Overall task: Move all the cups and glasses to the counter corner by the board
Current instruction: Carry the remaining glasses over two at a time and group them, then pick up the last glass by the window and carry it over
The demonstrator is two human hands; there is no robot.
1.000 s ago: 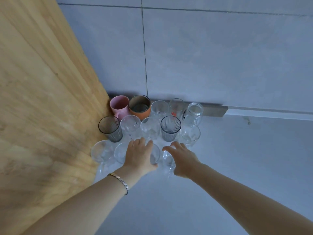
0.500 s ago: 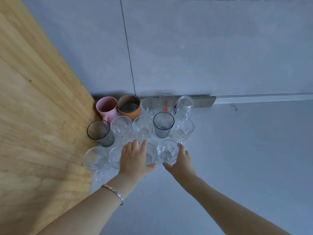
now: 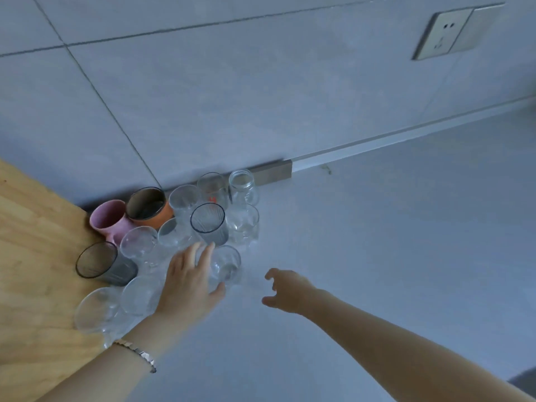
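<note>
Several cups and glasses stand packed in the counter corner beside the wooden board (image 3: 32, 256). A pink cup (image 3: 108, 220) and an orange cup (image 3: 149, 208) are at the back, with two dark ribbed tumblers (image 3: 208, 223) (image 3: 100, 264) and clear glasses among them. My left hand (image 3: 188, 282) lies flat over a clear glass in the front row, fingers spread, beside another clear glass (image 3: 224, 264). My right hand (image 3: 285, 290) hovers to the right of the group, fingers curled apart, holding nothing.
A grey tiled wall (image 3: 232, 97) rises behind the group, with a metal trim strip (image 3: 275, 171) along its foot and a socket plate (image 3: 446, 33) at the upper right. Grey counter (image 3: 391, 242) stretches to the right.
My right hand has let go of the front clear glass and pulled back to the right. My left hand stays over the front row. The view has swung right.
</note>
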